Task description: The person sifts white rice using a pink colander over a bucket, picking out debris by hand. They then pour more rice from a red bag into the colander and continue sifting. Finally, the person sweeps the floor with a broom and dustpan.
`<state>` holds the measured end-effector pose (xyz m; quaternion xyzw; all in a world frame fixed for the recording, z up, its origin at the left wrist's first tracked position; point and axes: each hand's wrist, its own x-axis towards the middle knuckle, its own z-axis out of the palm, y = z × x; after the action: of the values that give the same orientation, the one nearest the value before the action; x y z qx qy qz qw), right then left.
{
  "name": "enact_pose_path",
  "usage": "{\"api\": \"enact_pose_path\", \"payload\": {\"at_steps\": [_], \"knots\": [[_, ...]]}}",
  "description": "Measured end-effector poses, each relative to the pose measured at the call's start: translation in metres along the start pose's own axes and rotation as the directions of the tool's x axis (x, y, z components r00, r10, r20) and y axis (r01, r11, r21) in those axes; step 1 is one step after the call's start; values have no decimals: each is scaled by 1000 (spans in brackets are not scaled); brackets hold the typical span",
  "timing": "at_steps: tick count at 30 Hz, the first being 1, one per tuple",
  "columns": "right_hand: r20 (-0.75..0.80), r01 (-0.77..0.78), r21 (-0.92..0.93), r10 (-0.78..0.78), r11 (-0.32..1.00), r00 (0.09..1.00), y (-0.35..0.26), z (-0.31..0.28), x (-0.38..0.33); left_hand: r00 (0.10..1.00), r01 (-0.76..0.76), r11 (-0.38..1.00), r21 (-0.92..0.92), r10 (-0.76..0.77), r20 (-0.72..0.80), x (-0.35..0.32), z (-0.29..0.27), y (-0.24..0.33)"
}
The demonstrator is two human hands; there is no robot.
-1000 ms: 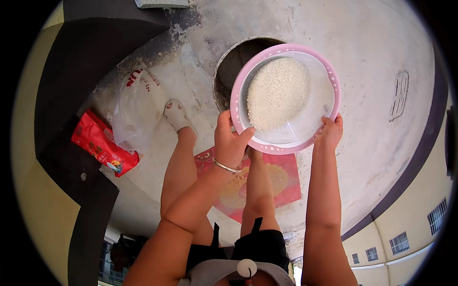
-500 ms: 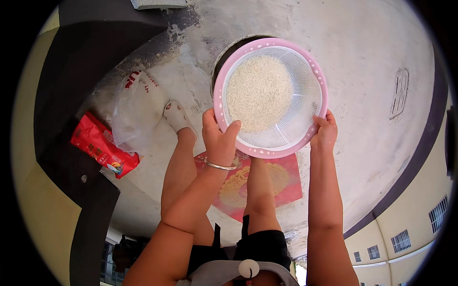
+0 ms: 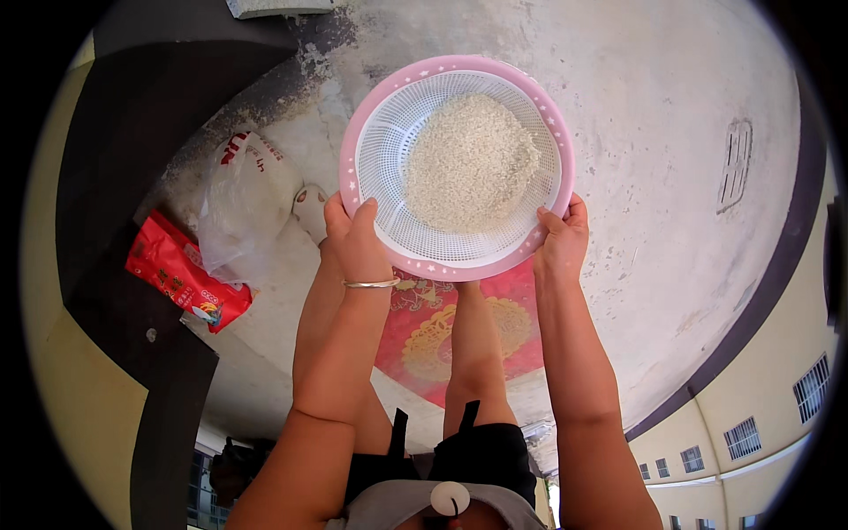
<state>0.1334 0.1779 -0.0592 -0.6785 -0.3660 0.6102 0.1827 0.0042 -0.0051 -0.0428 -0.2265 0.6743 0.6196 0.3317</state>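
Between my two hands I hold up a round sieve basket (image 3: 367, 150), white mesh inside with a wide pink rim dotted with small pale stars. A heap of white rice (image 3: 473, 168) lies in it, spread toward the right side of the mesh. My left hand (image 3: 358, 237), with a silver bangle at the wrist, grips the rim at the lower left, thumb on top. On the lower right my right hand (image 3: 563, 240) clasps the rim the same way. The fingers underneath are mostly hidden.
At the left, a translucent plastic bag (image 3: 245, 208) stands on the concrete floor (image 3: 654, 203) by my shoe. Beside it lies a red package (image 3: 187, 274). Below the basket is a red mat (image 3: 521, 309) with a gold pattern. A slotted drain cover (image 3: 735, 166) sits at the right.
Both hands have moved the basket left and slightly up. The rice has shifted from the left side of the mesh to the right. A round vessel rim behind the basket is now hidden.
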Motion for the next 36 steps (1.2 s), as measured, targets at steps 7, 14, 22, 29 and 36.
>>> {"api": "enact_pose_path", "payload": {"at_steps": [7,14,22,29,36], "knots": [[-75,47,26,-45,999,996,-8,1,-3,997,78,982,-173,-72,39,5,3,21],[-168,-3,-3,2,1000,986,-29,-14,4,993,-30,1000,2,30,114,-24,11,-9],[-116,-53,70,61,996,991,-28,-21,7,995,-98,995,32,97,36,-20,2,-7],[-90,-66,44,70,997,993,-32,-28,17,991,-88,996,25,85,106,-38,23,-6],[17,-53,70,52,996,998,-2,-13,4,990,-100,995,16,101,-94,-11,3,3]]}}
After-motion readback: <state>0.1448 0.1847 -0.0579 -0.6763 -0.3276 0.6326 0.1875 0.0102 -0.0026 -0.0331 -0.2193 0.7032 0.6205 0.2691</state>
